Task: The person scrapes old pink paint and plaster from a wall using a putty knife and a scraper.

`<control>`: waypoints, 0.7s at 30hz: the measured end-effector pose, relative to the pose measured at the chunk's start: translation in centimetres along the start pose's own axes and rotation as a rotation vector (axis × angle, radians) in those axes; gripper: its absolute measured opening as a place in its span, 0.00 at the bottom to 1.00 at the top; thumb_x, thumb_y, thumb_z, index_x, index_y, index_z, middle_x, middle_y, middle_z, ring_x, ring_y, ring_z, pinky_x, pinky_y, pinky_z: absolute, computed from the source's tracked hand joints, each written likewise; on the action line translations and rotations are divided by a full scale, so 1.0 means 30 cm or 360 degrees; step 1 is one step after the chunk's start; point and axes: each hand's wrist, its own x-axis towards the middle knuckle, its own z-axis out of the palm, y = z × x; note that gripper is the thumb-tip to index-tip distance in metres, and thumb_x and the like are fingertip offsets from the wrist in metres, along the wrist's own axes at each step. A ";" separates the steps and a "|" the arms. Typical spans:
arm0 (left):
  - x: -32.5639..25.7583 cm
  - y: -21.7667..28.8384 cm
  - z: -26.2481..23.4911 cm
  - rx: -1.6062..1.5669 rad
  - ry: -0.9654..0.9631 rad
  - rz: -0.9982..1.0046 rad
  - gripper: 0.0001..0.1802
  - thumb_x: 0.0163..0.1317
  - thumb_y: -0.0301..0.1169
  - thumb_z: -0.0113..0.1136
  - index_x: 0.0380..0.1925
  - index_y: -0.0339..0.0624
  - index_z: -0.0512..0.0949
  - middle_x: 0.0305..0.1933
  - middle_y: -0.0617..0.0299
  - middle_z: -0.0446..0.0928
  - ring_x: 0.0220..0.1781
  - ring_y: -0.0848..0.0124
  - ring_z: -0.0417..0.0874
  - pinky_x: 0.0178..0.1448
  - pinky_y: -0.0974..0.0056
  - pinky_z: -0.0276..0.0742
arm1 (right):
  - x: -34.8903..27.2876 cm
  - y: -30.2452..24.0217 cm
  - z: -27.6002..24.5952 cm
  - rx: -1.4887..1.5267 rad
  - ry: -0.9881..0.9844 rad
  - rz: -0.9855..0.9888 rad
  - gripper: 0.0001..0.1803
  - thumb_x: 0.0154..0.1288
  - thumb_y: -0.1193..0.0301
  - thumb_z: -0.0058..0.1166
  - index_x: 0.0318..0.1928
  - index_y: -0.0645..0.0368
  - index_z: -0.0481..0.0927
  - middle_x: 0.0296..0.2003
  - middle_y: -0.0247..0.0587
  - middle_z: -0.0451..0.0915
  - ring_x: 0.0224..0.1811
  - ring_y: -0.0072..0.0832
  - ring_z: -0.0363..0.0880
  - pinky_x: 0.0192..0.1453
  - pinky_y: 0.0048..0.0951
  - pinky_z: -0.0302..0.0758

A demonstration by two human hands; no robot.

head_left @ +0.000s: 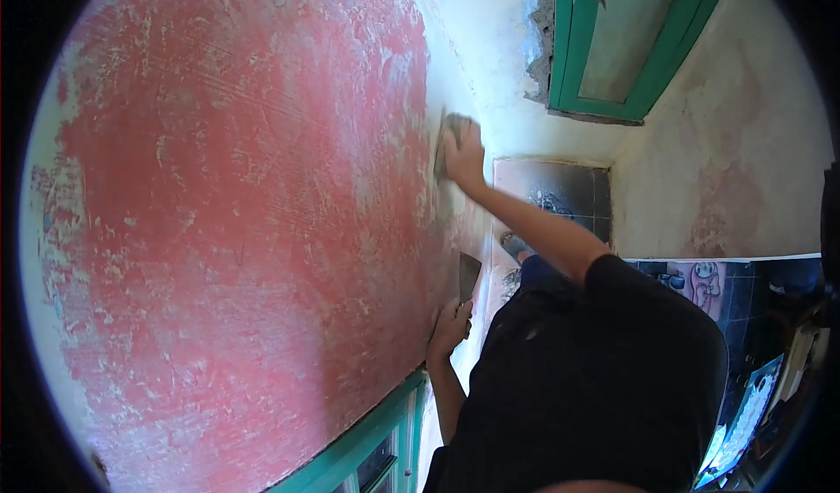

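My right hand (465,153) is closed around a flat grey-brown tool (441,156) and holds it against the wall. Motion blurs the tool, so its exact kind does not show. Lower down, beside the same wall, my left hand (450,328) grips a putty knife (470,276) with a wide dark blade that points away from me. The wall (254,195) is patchy red with pale, rough streaks. Along its right side, by my hands, runs a whitish strip with grey-brown smears.
A green-framed window (604,108) is at the upper right, with broken plaster beside it. A green door or window frame (367,440) stands below the red wall. Dark tiles (577,191) and my sandalled foot (512,244) show beneath my right arm. A stained pale wall (735,160) rises at right.
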 end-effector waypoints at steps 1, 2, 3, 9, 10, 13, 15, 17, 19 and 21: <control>0.005 -0.001 -0.010 0.0017 -0.0012 0.0002 0.17 0.74 0.42 0.54 0.30 0.42 0.71 0.20 0.65 0.69 0.19 0.76 0.70 0.23 0.67 0.68 | 0.060 -0.024 0.016 0.0098 0.0027 0.0104 0.27 0.71 0.59 0.57 0.60 0.64 0.68 0.47 0.64 0.81 0.50 0.56 0.82 0.54 0.46 0.77; 0.007 -0.003 -0.019 0.0035 -0.0025 0.0004 0.17 0.74 0.42 0.54 0.30 0.42 0.71 0.20 0.65 0.69 0.19 0.76 0.70 0.22 0.67 0.68 | 0.048 -0.030 0.009 0.0102 0.0029 0.0105 0.27 0.71 0.59 0.57 0.60 0.64 0.68 0.47 0.64 0.81 0.50 0.56 0.82 0.54 0.46 0.77; 0.003 -0.007 -0.022 0.0041 -0.0025 0.0004 0.17 0.74 0.42 0.54 0.30 0.42 0.71 0.20 0.65 0.69 0.19 0.76 0.70 0.22 0.67 0.68 | 0.016 -0.028 -0.008 0.0146 -0.0004 0.0065 0.27 0.71 0.58 0.56 0.61 0.64 0.68 0.47 0.63 0.81 0.51 0.56 0.82 0.54 0.46 0.77; 0.008 -0.014 -0.017 0.0011 -0.0034 -0.0072 0.16 0.73 0.41 0.55 0.31 0.41 0.72 0.20 0.65 0.68 0.19 0.76 0.70 0.22 0.67 0.67 | -0.422 -0.052 -0.103 0.0217 -0.0213 -0.0304 0.28 0.74 0.64 0.55 0.67 0.64 0.65 0.55 0.64 0.78 0.60 0.53 0.80 0.63 0.43 0.75; 0.003 0.006 -0.012 -0.0023 -0.0027 -0.0076 0.16 0.73 0.41 0.55 0.31 0.41 0.72 0.20 0.65 0.69 0.19 0.76 0.70 0.22 0.67 0.67 | -0.428 -0.073 -0.112 0.0316 -0.0286 -0.0189 0.28 0.74 0.63 0.55 0.67 0.65 0.65 0.55 0.65 0.78 0.61 0.54 0.79 0.62 0.43 0.75; -0.017 -0.004 -0.017 -0.0004 0.0009 -0.0047 0.16 0.73 0.41 0.55 0.31 0.41 0.72 0.21 0.65 0.69 0.19 0.76 0.71 0.22 0.67 0.67 | -0.128 -0.036 -0.001 0.0057 -0.0038 -0.0105 0.24 0.72 0.61 0.55 0.61 0.62 0.68 0.47 0.65 0.80 0.54 0.57 0.81 0.55 0.47 0.76; -0.001 -0.017 -0.011 0.0064 0.0003 -0.0007 0.15 0.73 0.41 0.55 0.32 0.41 0.72 0.21 0.65 0.69 0.19 0.77 0.71 0.22 0.67 0.67 | 0.074 0.001 0.014 0.0143 -0.0098 0.0182 0.24 0.70 0.61 0.56 0.58 0.62 0.68 0.45 0.64 0.81 0.48 0.60 0.81 0.49 0.49 0.77; 0.008 -0.021 -0.012 0.0030 -0.0034 0.0013 0.15 0.73 0.40 0.55 0.32 0.41 0.72 0.22 0.65 0.69 0.20 0.77 0.71 0.22 0.67 0.68 | 0.060 0.050 0.016 0.0105 -0.0038 0.0058 0.24 0.70 0.61 0.55 0.58 0.62 0.68 0.44 0.64 0.81 0.47 0.60 0.81 0.49 0.49 0.77; 0.004 -0.026 -0.020 0.0057 -0.0026 0.0010 0.15 0.73 0.40 0.55 0.32 0.41 0.72 0.22 0.65 0.69 0.20 0.77 0.71 0.23 0.67 0.68 | -0.071 0.070 0.015 0.0009 0.0014 -0.0137 0.24 0.71 0.60 0.55 0.59 0.62 0.68 0.45 0.63 0.81 0.47 0.59 0.82 0.50 0.49 0.78; -0.003 -0.024 -0.010 0.0073 -0.0017 0.0010 0.15 0.73 0.40 0.55 0.32 0.40 0.72 0.22 0.65 0.69 0.20 0.77 0.71 0.23 0.67 0.68 | -0.339 0.059 -0.051 -0.0008 -0.0139 -0.0480 0.26 0.74 0.61 0.54 0.64 0.62 0.66 0.54 0.63 0.79 0.57 0.56 0.80 0.59 0.44 0.76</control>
